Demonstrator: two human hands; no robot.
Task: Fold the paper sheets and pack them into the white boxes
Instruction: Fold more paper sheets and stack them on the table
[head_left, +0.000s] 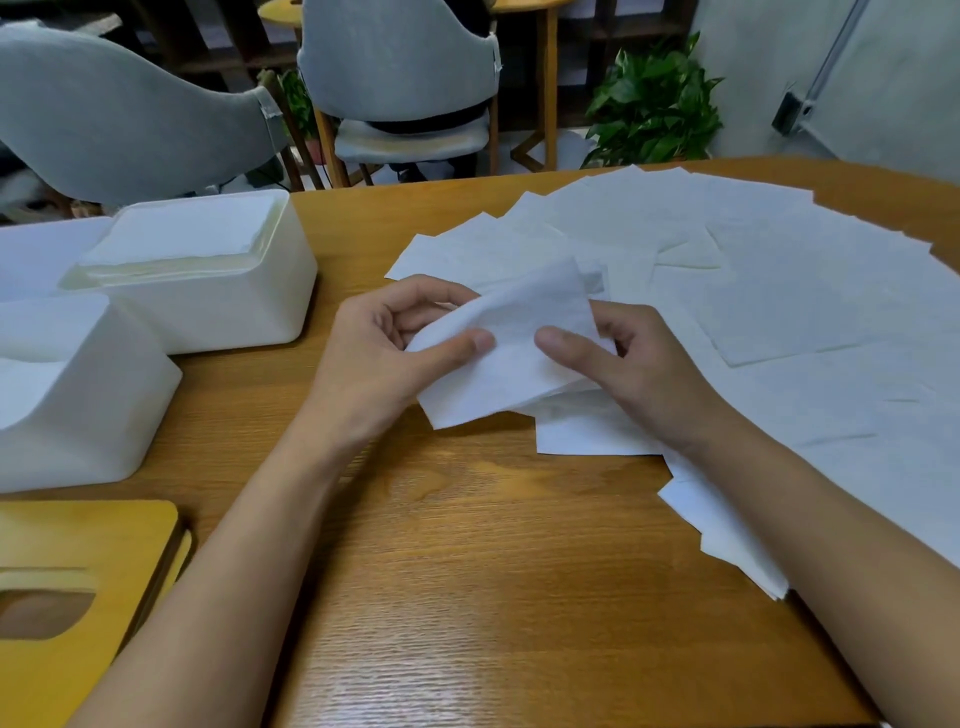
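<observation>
A white paper sheet (511, 345), partly folded, is held just above the wooden table (467, 571) at its middle. My left hand (387, 353) pinches its left edge with thumb on top. My right hand (631, 364) grips its right side the same way. Several flat white sheets (753, 291) lie fanned out across the right half of the table, some under my right forearm. Two white boxes stand at the left: the far one (218, 306) holds a stack of folded sheets, the near one (88, 405) shows some paper inside.
A wooden lid with an oval slot (78, 587) lies at the near left corner. Another white piece (36, 254) sits at the far left edge. Grey chairs (400, 62) and a green plant (654, 104) stand beyond the table's far edge.
</observation>
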